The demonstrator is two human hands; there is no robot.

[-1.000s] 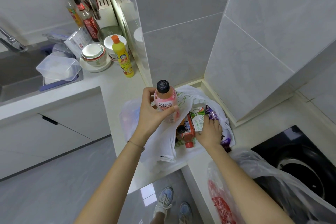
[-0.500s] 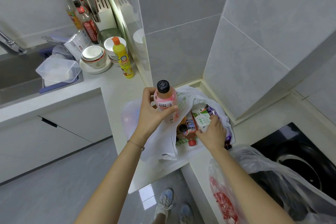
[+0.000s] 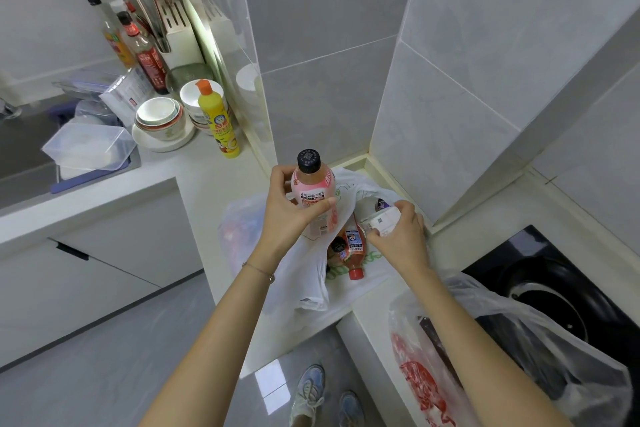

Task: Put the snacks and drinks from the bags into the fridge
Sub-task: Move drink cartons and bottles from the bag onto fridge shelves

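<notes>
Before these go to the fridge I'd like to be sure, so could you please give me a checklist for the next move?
1. Left hand grips the pink bottle, upright, cap on: ok.
2. Right hand grips the white carton: ok.
3. Carton clear of the white bag: not ok, it is at the bag's mouth.
4. White bag emptied: not ok, a red-capped bottle lies inside.
5. Fridge open: cannot tell, out of view.

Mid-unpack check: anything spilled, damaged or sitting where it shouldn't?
No spill or damage shows. One oddity: the clear bag at right drapes over part of the black cooktop, next to its burner, a poor spot for plastic. The red-capped bottle lies on its side in the white bag, cap on.
</notes>
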